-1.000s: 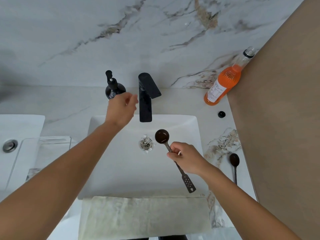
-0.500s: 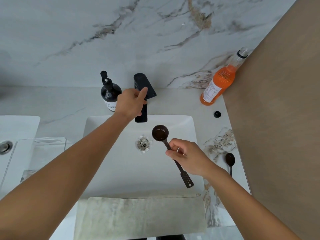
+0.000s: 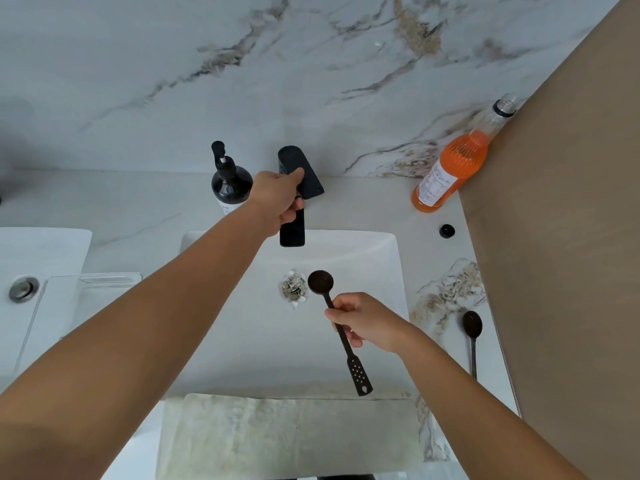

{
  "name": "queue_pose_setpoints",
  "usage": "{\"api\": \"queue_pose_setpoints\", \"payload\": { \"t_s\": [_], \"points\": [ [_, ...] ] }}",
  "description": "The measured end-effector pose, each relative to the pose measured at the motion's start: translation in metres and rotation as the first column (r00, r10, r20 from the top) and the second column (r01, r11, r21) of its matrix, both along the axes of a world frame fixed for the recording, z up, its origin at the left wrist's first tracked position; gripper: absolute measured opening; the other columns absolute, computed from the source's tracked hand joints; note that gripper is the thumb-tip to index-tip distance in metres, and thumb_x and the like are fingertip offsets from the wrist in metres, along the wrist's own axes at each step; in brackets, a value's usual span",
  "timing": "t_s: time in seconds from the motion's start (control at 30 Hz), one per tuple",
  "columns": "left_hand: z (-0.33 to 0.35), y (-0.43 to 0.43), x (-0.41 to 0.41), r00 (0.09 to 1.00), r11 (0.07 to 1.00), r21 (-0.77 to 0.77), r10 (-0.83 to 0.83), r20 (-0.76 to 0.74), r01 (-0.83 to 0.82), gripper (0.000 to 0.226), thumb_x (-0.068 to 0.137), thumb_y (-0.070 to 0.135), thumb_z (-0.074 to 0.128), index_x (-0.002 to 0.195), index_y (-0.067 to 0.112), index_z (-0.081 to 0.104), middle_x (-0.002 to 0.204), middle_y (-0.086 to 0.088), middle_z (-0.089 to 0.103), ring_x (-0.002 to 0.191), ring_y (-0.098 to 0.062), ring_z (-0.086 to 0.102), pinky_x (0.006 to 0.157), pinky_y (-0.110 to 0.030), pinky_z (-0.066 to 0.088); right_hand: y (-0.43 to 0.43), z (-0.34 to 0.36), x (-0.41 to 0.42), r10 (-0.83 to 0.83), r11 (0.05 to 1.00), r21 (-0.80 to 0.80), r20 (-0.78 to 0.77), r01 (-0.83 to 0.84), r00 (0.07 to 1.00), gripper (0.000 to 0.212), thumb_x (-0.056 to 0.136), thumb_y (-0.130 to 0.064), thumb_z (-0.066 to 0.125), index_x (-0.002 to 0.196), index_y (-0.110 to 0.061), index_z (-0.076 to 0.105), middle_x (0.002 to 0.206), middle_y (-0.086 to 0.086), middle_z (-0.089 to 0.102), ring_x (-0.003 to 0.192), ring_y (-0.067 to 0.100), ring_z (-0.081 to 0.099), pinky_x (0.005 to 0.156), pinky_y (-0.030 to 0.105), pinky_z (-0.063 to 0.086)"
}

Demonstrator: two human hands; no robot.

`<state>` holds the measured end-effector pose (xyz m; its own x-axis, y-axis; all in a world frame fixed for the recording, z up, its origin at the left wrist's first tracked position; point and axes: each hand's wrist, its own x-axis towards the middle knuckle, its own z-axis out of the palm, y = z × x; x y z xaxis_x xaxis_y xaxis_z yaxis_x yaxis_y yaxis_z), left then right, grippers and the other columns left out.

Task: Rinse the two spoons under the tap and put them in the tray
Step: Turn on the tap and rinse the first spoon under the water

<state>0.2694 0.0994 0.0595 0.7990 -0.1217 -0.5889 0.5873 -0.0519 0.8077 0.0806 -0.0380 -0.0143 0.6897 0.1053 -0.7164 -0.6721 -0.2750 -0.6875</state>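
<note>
My right hand [image 3: 369, 322] grips a dark spoon [image 3: 322, 284] by the middle of its handle, bowl held over the white sink [image 3: 374, 258] just right of the drain [image 3: 293, 289]. The handle's perforated end points toward me. My left hand [image 3: 278, 199] wraps the black tap [image 3: 292, 233] at its lever. No water is visible. A second dark spoon [image 3: 472, 329] lies on the counter right of the sink. A clear tray [image 3: 86, 280] sits at the left, partly hidden by my left forearm.
A black soap pump bottle [image 3: 229, 183] stands left of the tap. An orange bottle [image 3: 450, 171] leans at the back right beside a brown wall panel [image 3: 561, 237]. A small black cap [image 3: 446, 231] lies near it. A towel [image 3: 287, 434] covers the sink's front edge. Another basin's drain [image 3: 22, 289] shows far left.
My left hand moved right from beside the soap bottle onto the tap lever and closed around it. The right hand kept the spoon over the sink, almost still.
</note>
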Motion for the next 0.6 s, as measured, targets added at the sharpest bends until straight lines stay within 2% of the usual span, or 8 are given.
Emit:
{"api": "queue_pose_setpoints", "payload": {
  "t_s": [0.2, 0.4, 0.6],
  "points": [
    [-0.002, 0.001, 0.007, 0.999, 1.000, -0.008, 0.000, -0.048, -0.001, 0.022, 0.097, 0.018, 0.062, 0.081, 0.005, 0.054, 0.050, -0.004, 0.044, 0.044, -0.012, 0.035, 0.032, -0.017, 0.022, 0.020, -0.015, 0.023, -0.044, 0.998, 0.040, -0.023, 0.045, 0.999, 0.018, 0.096, -0.015, 0.058, 0.079, -0.009, 0.058, 0.077, 0.013, 0.055, 0.048, 0.015, 0.041, 0.042, 0.023, 0.036],
    [-0.002, 0.000, 0.011, 0.998, 1.000, -0.022, -0.004, -0.061, 0.003, 0.013, 0.097, 0.013, 0.061, 0.093, 0.001, 0.056, 0.056, -0.006, 0.047, 0.043, -0.011, 0.033, 0.032, -0.017, 0.025, 0.030, -0.026, 0.031, -0.031, 0.999, 0.024, 0.007, 0.031, 0.999, 0.017, 0.095, -0.015, 0.060, 0.080, -0.008, 0.056, 0.073, 0.011, 0.056, 0.047, 0.017, 0.040, 0.039, 0.022, 0.036],
    [0.006, 0.000, 0.021, 0.995, 0.998, -0.048, 0.027, -0.091, -0.032, 0.021, 0.097, 0.007, 0.057, 0.077, 0.008, 0.056, 0.060, -0.003, 0.045, 0.049, -0.010, 0.031, 0.031, -0.016, 0.022, 0.033, -0.030, 0.031, -0.011, 1.000, 0.006, 0.027, 0.011, 1.000, 0.016, 0.094, -0.018, 0.060, 0.082, -0.008, 0.057, 0.070, 0.007, 0.059, 0.046, 0.018, 0.041, 0.042, 0.024, 0.038]
  ]
}}
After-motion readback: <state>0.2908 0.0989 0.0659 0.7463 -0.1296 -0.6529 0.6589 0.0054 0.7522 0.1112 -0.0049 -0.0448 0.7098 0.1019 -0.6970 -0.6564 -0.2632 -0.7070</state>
